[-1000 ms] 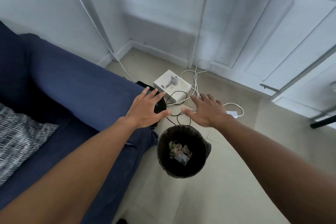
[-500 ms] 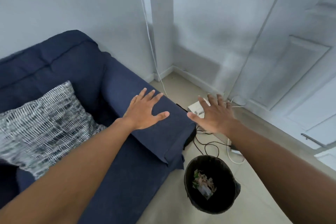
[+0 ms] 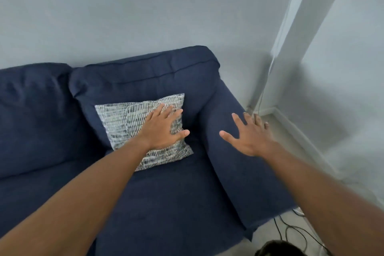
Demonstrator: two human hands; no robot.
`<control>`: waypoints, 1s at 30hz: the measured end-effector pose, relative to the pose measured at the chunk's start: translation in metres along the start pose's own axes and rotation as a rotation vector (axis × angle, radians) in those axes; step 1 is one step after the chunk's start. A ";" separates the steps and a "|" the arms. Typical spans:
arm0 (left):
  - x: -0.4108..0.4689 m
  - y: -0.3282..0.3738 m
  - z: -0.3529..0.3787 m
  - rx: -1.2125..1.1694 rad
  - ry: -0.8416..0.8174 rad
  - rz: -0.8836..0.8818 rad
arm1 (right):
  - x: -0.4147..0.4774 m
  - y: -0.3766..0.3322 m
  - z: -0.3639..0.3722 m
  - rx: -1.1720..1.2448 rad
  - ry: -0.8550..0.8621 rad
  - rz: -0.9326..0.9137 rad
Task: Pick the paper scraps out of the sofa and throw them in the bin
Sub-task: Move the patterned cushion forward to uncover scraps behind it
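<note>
A dark blue sofa (image 3: 170, 197) fills the left and middle of the view. My left hand (image 3: 164, 129) hovers with fingers spread in front of a grey-and-white patterned cushion (image 3: 124, 122) that leans on the backrest. My right hand (image 3: 249, 137) is spread above the sofa's right armrest (image 3: 239, 151). Both hands hold nothing. I see no paper scraps on the sofa. Only the dark rim of the black bin (image 3: 272, 248) shows at the bottom edge, right of the sofa's front corner.
Black cables (image 3: 291, 233) lie on the pale floor beside the bin. A white cord (image 3: 272, 64) runs down the wall corner behind the armrest. Grey walls stand behind and to the right of the sofa.
My view has swung left from the bin and floor to the sofa. Both empty hands moved with it, from above the bin to over the cushion and armrest. The bin slid almost out of view.
</note>
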State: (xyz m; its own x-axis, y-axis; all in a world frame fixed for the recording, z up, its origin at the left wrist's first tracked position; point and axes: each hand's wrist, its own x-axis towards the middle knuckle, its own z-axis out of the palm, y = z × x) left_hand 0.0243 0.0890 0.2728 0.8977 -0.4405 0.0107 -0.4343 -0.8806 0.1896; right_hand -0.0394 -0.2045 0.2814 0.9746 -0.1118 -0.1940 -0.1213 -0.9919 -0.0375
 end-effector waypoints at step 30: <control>-0.073 -0.214 0.044 -0.446 0.152 -0.590 | 0.145 -0.199 0.060 0.188 -0.143 -0.276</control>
State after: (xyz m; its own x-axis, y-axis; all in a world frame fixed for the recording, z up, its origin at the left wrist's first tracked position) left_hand 0.0483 0.3019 0.1878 0.9865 0.1395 -0.0860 0.1634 -0.7943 0.5851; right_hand 0.1143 -0.0200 0.2016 0.9411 0.1810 -0.2858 0.0971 -0.9538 -0.2842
